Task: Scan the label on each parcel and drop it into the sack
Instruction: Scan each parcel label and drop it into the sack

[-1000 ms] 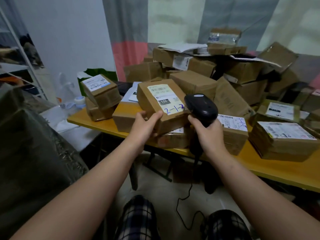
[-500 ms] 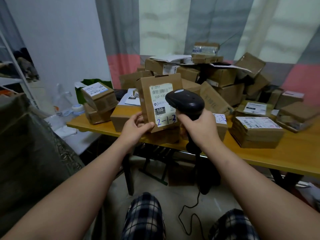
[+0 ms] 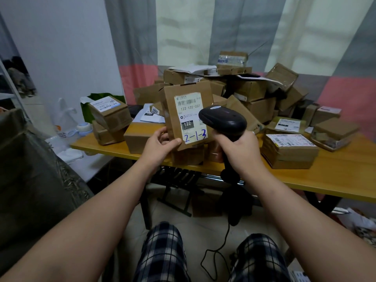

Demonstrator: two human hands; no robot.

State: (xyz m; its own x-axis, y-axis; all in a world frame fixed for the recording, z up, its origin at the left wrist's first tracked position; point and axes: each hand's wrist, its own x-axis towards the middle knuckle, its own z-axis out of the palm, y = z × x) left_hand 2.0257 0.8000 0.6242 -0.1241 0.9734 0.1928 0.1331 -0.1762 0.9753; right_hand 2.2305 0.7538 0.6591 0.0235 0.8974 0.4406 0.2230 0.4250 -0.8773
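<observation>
Left hand (image 3: 160,142) pinches flat brown cardboard parcel (image 3: 188,115) upright; right hand (image 3: 240,148) grips black handheld scanner (image 3: 222,120) at its white label (image 3: 190,117). Scan under way; big pile of brown boxes (image 3: 254,94) left; dark sack (image 3: 30,169) waits.

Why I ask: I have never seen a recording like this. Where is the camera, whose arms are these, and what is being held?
There is no machine: a person works with bare hands. The one camera sits on their head, looking forward and down, so both arms reach in from below. The left hand holds a cardboard parcel upright by its lower corner, its white label facing the camera, with 2-1-3 handwritten in blue. The right hand grips a black corded scanner, its head in front of the label's right edge. Behind them a yellow table carries a heap of more parcels. What looks like the dark sack stands at the left.
</observation>
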